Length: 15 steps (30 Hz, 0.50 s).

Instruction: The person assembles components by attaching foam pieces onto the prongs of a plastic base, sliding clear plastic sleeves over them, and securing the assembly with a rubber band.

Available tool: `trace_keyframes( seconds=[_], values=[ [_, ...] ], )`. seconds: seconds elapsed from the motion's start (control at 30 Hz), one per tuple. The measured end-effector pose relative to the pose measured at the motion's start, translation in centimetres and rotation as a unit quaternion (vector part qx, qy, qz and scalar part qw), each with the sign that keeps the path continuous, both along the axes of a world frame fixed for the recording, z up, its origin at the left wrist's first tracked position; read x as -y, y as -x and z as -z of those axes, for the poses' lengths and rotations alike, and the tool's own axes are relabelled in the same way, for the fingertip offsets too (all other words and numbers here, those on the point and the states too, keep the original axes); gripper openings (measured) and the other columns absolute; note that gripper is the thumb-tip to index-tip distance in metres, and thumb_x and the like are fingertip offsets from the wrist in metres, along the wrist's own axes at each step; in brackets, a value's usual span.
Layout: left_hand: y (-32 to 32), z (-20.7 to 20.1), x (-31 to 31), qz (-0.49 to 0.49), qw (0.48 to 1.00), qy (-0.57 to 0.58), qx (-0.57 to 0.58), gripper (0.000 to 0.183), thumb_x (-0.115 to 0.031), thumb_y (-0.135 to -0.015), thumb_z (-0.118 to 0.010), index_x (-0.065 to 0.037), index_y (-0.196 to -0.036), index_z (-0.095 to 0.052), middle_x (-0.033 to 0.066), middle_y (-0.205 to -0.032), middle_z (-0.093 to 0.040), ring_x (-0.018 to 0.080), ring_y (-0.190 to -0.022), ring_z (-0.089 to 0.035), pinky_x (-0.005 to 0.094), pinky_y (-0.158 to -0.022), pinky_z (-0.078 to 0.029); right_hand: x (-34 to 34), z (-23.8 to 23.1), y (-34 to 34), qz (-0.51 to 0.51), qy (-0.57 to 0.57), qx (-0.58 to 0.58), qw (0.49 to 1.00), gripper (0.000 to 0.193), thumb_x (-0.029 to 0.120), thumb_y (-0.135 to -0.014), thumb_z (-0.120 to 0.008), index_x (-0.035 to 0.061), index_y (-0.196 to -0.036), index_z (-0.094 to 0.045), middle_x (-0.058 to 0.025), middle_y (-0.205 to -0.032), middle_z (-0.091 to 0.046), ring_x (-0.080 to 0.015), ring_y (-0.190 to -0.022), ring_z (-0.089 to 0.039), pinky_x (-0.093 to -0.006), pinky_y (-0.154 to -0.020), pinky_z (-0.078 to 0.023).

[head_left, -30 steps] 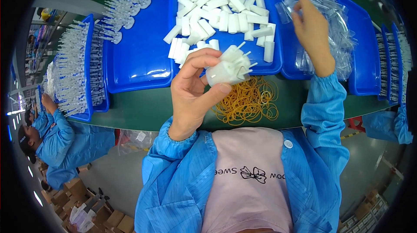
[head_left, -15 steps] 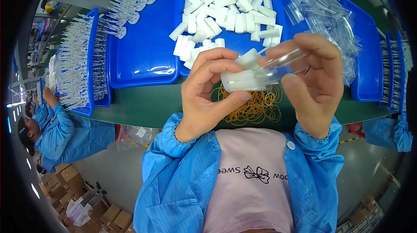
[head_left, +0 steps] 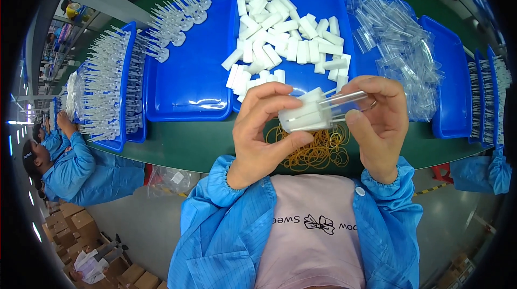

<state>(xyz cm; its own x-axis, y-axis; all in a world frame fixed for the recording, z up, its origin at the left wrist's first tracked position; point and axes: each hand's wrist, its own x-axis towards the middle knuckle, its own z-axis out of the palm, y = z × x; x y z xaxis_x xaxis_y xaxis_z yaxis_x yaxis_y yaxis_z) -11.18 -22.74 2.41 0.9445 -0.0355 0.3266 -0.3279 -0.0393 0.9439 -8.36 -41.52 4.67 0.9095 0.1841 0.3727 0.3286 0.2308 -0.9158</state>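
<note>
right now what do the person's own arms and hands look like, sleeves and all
The left sleeve and right sleeve are bright blue and loose, wrinkled, ending in gathered cuffs at the wrists. The left hand and right hand are bare, with no gloves. A thin dark curve by the right hand could be a ring, but it is too small to be sure.

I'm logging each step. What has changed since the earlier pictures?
The right hand moved from the pile of clear pieces toward the body and now holds a clear tube at the right end of the white part. The left hand kept hold of that part; the white blocks and yellow bands look unchanged.
</note>
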Motion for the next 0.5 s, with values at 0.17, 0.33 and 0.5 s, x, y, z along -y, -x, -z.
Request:
trace_keyframes(
  seconds=[0.17,0.33,0.5],
  values=[
    [0.3,-0.03,0.15,-0.015,0.999,0.026,-0.023,0.036,-0.005,-0.067,-0.078,-0.003,-0.1,-0.065,0.0116,-0.115,-0.05,0.0193,-0.101,-0.056,0.0303,-0.082,-0.05,-0.29,-0.28,0.53,-0.003,-0.012,-0.013,1.0,0.036,-0.011,-0.077,-0.058,-0.003,-0.111,-0.046,-0.0152,-0.107,-0.054,-0.019,-0.096,-0.058,-0.0311,-0.087,-0.046],
    [0.1,-0.14,-0.08,-0.06,0.993,-0.074,0.062,0.031,-0.003,-0.066,-0.078,-0.003,-0.095,-0.068,0.0118,-0.107,-0.054,0.0199,-0.097,-0.057,0.0298,-0.079,-0.05,-0.46,-0.12,0.64,-0.007,-0.026,-0.044,0.999,0.035,-0.01,-0.079,-0.057,-0.0038,-0.112,-0.046,-0.0147,-0.106,-0.056,-0.0182,-0.096,-0.059,-0.0308,-0.086,-0.047],
    [-0.48,-0.74,0.13,-0.096,0.969,-0.154,0.166,0.033,-0.001,-0.062,-0.078,-0.003,-0.094,-0.069,0.0139,-0.104,-0.056,0.0189,-0.084,-0.061,0.0255,-0.064,-0.052,-0.45,0.23,0.35,-0.013,-0.048,-0.059,0.997,0.036,-0.007,-0.081,-0.059,-0.0043,-0.114,-0.047,-0.0141,-0.106,-0.058,-0.0177,-0.096,-0.059,-0.0298,-0.086,-0.047]
  ],
)
